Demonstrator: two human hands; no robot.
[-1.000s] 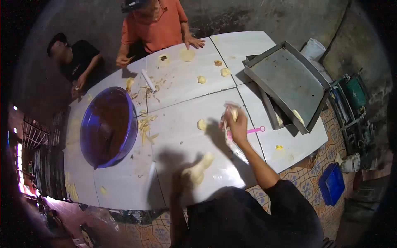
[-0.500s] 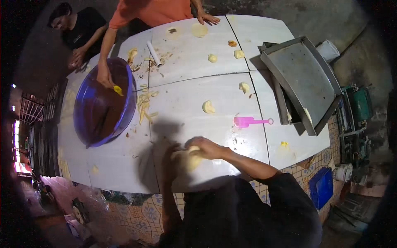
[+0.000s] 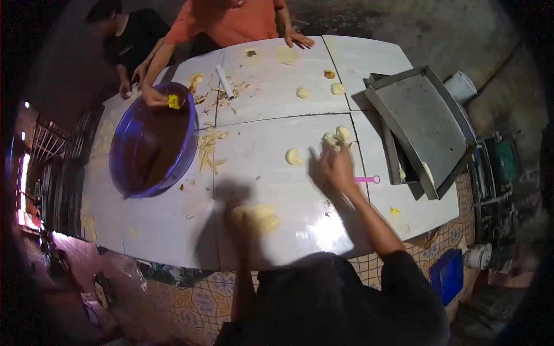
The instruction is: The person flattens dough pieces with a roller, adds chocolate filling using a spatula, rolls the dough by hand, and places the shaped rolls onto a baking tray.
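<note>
My right hand (image 3: 337, 164) reaches forward over the white table, its fingers closed round a small pale dough ball (image 3: 329, 139). Right beside that ball sits another dough ball (image 3: 343, 133). A folded dough lump (image 3: 294, 156) rests to the left of the hand. Nearer to me, my left hand (image 3: 242, 224) is in dark shadow at the left end of a larger flattened piece of yellowish dough (image 3: 264, 219); its fingers cannot be made out. The pink scoop (image 3: 369, 179) shows only its handle, the rest being covered by my right hand and wrist.
A purple basin (image 3: 193, 147) with brown filling stands at left. Across the table a co-worker's hand (image 3: 154, 97) holds a yellow scraper (image 3: 173, 102). Metal trays (image 3: 415, 115) are stacked at right. A white rolling pin (image 3: 224, 82), dough strips (image 3: 208, 151) and more dough balls (image 3: 302, 93) lie about.
My right hand has left the large dough and gone forward and right with a small dough ball. My left hand stays by the large dough. The co-worker's scraper has moved toward the basin's far rim.
</note>
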